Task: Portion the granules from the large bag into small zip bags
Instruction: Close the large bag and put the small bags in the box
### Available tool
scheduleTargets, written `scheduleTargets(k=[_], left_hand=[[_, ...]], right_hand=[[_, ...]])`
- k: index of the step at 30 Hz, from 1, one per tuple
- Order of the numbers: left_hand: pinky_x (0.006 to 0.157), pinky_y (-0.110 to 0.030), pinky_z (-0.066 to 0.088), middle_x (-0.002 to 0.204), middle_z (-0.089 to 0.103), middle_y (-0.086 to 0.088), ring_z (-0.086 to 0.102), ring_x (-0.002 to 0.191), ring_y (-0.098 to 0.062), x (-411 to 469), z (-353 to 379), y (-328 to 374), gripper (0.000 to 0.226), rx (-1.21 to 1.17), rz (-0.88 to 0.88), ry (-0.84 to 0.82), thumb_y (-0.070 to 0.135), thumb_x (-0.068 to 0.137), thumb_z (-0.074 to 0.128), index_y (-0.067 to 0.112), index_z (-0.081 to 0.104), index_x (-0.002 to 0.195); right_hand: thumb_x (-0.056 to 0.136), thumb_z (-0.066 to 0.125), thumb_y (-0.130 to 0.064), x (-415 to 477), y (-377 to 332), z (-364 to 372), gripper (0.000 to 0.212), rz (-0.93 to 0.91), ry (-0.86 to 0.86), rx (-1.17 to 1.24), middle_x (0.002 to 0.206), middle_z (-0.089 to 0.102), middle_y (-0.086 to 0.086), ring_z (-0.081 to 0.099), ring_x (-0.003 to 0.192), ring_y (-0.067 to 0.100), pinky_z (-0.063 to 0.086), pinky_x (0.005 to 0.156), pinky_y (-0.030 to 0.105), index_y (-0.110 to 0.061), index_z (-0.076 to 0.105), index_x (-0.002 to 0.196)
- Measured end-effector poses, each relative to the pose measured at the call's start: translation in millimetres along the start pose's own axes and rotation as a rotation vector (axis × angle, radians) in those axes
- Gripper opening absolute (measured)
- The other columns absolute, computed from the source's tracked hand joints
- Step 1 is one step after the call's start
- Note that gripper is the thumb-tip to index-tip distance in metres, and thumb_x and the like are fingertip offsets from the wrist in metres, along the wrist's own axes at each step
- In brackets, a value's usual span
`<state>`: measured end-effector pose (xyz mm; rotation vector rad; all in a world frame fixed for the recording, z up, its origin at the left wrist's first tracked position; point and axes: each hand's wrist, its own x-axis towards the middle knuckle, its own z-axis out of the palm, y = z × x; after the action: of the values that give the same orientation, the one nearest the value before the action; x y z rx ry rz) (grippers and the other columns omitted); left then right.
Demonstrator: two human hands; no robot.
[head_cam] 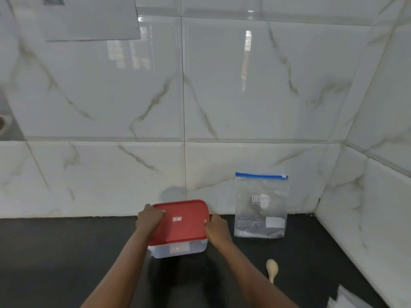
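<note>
A clear plastic container (178, 250) with a red lid (184, 227) stands on the dark counter near the wall. My left hand (149, 221) grips the lid's left edge, fingers curled over its top. My right hand (216, 228) grips the lid's right edge. To the right, a large clear zip bag (260, 205) with a blue seal strip and white print leans upright against the tiled wall. A pale wooden spoon (272, 269) lies on the counter in front of that bag. What is inside the container is hidden.
The dark counter (66, 252) runs along a white marble-tiled wall (200, 107), which turns a corner at the right. Something white and blurred (347, 298) lies at the bottom right corner. A paper sheet (89, 18) hangs on the wall at upper left.
</note>
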<state>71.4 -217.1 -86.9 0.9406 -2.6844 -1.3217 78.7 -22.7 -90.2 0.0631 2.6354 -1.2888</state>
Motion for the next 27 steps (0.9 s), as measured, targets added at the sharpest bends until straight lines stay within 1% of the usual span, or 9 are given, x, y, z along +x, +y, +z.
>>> scheduleTargets(k=[2,6,10,13,14,17,21,23,27], left_hand=[[0.091,-0.041,0.046,0.116,0.057,-0.021,0.055,0.106,-0.036,-13.0,-4.5,1.5,0.040,-0.042,0.071,-0.023,0.028,0.086,0.058,-0.001,0.050,0.114],[0.086,-0.045,0.052,0.105,0.063,-0.020,0.061,0.096,-0.035,-56.6,-3.1,-5.1,0.035,-0.188,0.125,-0.162,0.028,0.080,0.063,0.000,0.059,0.101],[0.084,-0.043,0.055,0.113,0.059,-0.015,0.065,0.090,-0.028,-76.0,20.5,-29.8,0.067,-0.269,0.118,-0.264,0.051,0.048,0.065,0.009,0.064,0.100],[0.086,-0.042,0.054,0.115,0.056,-0.015,0.064,0.090,-0.027,-103.3,31.0,-35.3,0.068,-0.272,0.135,-0.297,0.055,0.054,0.064,0.011,0.063,0.105],[0.087,-0.044,0.054,0.115,0.059,-0.016,0.064,0.092,-0.028,-112.7,32.6,-37.6,0.063,-0.298,0.141,-0.320,0.054,0.059,0.064,0.011,0.064,0.105],[0.084,-0.042,0.055,0.107,0.067,-0.019,0.066,0.093,-0.032,-138.5,38.9,-47.3,0.043,-0.471,0.107,-0.419,0.041,0.086,0.060,0.003,0.065,0.106],[0.085,-0.043,0.054,0.103,0.068,-0.022,0.065,0.097,-0.037,-156.6,44.0,-58.5,0.054,-0.575,0.115,-0.477,0.047,0.094,0.044,-0.001,0.063,0.109],[0.088,-0.045,0.053,0.102,0.068,-0.023,0.065,0.095,-0.037,-159.2,46.1,-63.1,0.061,-0.549,0.144,-0.473,0.052,0.095,0.038,-0.003,0.063,0.108],[0.092,-0.048,0.050,0.100,0.069,-0.014,0.066,0.096,-0.029,-165.5,47.9,-86.3,0.057,-0.448,0.319,-0.402,0.051,0.094,0.030,0.008,0.067,0.097]], right_hand=[[0.099,0.037,-0.022,-10.0,4.1,-10.7,0.032,-0.010,0.059,-0.014,0.110,0.062,0.011,0.058,0.090,0.021,0.046,0.077,0.031,0.000,0.057,0.111],[0.099,0.038,-0.020,-53.0,26.2,-29.8,0.022,0.032,0.140,-0.035,0.098,0.057,0.012,0.051,0.084,0.020,0.039,0.072,0.029,-0.004,0.053,0.094],[0.099,0.040,-0.020,-96.3,51.4,-39.6,0.028,0.138,0.198,-0.059,0.109,0.060,0.016,0.057,0.095,0.027,0.036,0.074,0.028,0.001,0.058,0.105],[0.099,0.039,-0.024,-116.9,65.2,-43.8,0.030,0.184,0.238,-0.156,0.097,0.060,0.013,0.061,0.103,0.031,0.041,0.092,0.034,-0.009,0.050,0.075],[0.099,0.038,-0.024,-121.4,69.0,-44.9,0.032,0.193,0.254,-0.176,0.098,0.060,0.013,0.061,0.101,0.031,0.041,0.095,0.036,-0.010,0.048,0.072],[0.100,0.037,-0.021,-138.7,81.3,-45.9,0.029,0.232,0.296,-0.097,0.116,0.053,0.017,0.056,0.088,0.026,0.043,0.079,0.032,0.000,0.055,0.103],[0.098,0.031,-0.015,-163.7,92.5,-42.2,0.026,0.276,0.301,-0.051,0.108,0.056,0.010,0.053,0.072,0.012,0.042,0.060,0.024,-0.006,0.045,0.117],[0.099,0.030,-0.015,-175.1,93.0,-40.5,0.028,0.317,0.305,-0.040,0.108,0.056,0.011,0.054,0.076,0.014,0.044,0.066,0.026,-0.005,0.046,0.120],[0.100,0.035,-0.024,-196.9,90.1,-27.9,0.034,0.328,0.428,-0.125,0.125,0.052,0.015,0.055,0.110,0.029,0.046,0.091,0.040,-0.005,0.040,0.128]])
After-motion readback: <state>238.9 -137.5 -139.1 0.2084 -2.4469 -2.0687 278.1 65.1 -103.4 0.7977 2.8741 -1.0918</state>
